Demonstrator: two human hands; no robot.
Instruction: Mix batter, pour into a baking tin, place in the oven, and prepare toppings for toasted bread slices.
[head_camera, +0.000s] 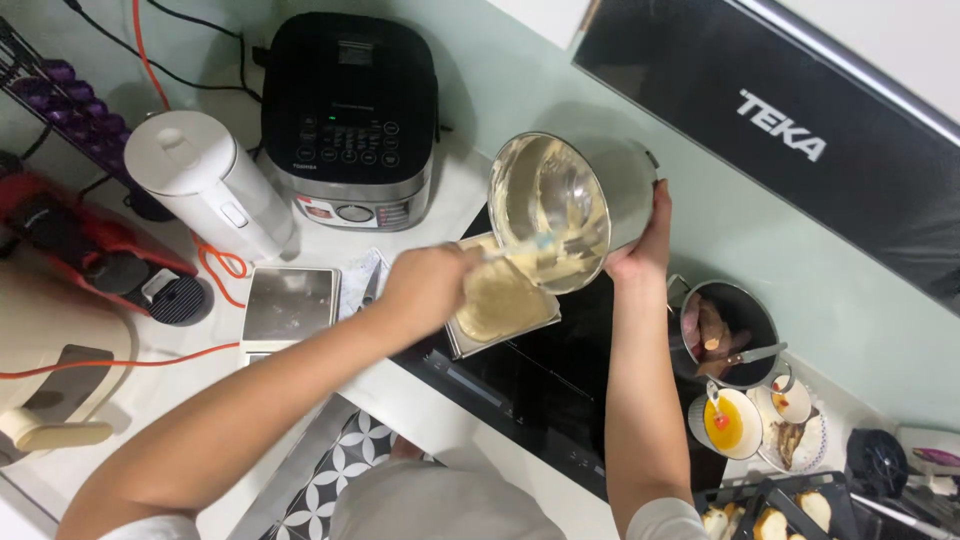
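Both hands work mid-frame: right hand (640, 255) grips the tilted bowl (560, 205), left hand (428, 285) clasps a spatula (520, 248), scraping batter into the pan (500, 300) below. Remaining batter looks to need further scraping.

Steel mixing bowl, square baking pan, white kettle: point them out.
steel mixing bowl (545, 195), head view, on its batter-smeared inner wall
square baking pan (497, 300), head view, on the batter inside it
white kettle (205, 180), head view, on its side wall
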